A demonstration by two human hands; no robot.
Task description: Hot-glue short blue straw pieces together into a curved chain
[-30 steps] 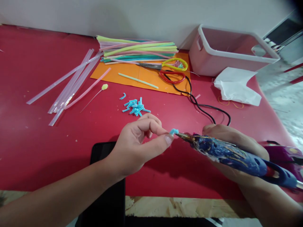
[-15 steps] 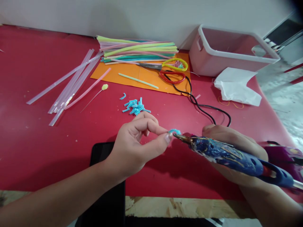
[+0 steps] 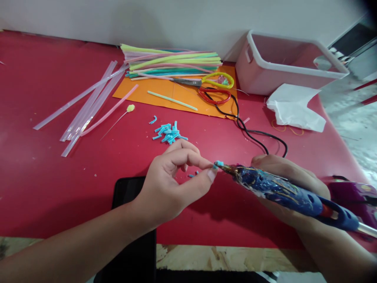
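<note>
Lit evenly but rather dim, prob. from above; can't pin exact source. Shines softly mid-R on red surface [image 3: 224, 135], w/ small glints on clear pink sticks [image 3: 101, 104] and blue tool [image 3: 282, 190]. Shadowed softly below L hand [image 3: 173, 181] and R hand [image 3: 288, 167], faintly too on pale wall [image 3: 188, 19]. Brightens, nearly washed out, on floor [image 3: 350, 122], far R. Blacked out in top-R corner. Stretched and bowed near edges, wide-angle style. Softened slightly overall, esp. bkgd far R; tip detail too small to read.

Head-worn view, close, facing forward and down over hands [image 3: 167, 190], tabletop [image 3: 44, 173].
</note>
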